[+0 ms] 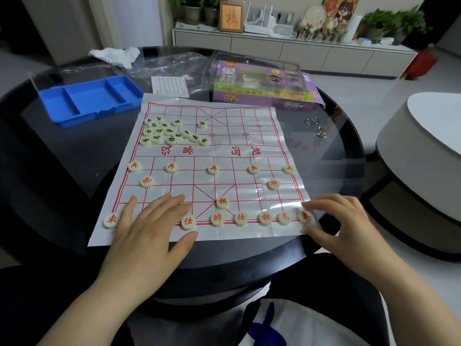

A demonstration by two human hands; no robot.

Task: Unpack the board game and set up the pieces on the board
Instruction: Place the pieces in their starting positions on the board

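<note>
Resting left hand point(149, 226) flat, right hand point(336, 221) (grip unclear), five soldiers point(213, 169), two cannons point(147, 181)

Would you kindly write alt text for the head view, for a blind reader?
The left hand lies flat on a paper board, the right hand at its near right corner; red pieces are mostly placed, black pieces heaped far left.

A round black glass-topped table point(62, 151) carries a crumpled white tissue point(117, 56) at its far edge and small silver metal wire loops point(317, 126) at right. Behind it stands a long white sideboard point(299, 53) with green potted plants point(396, 23).
</note>
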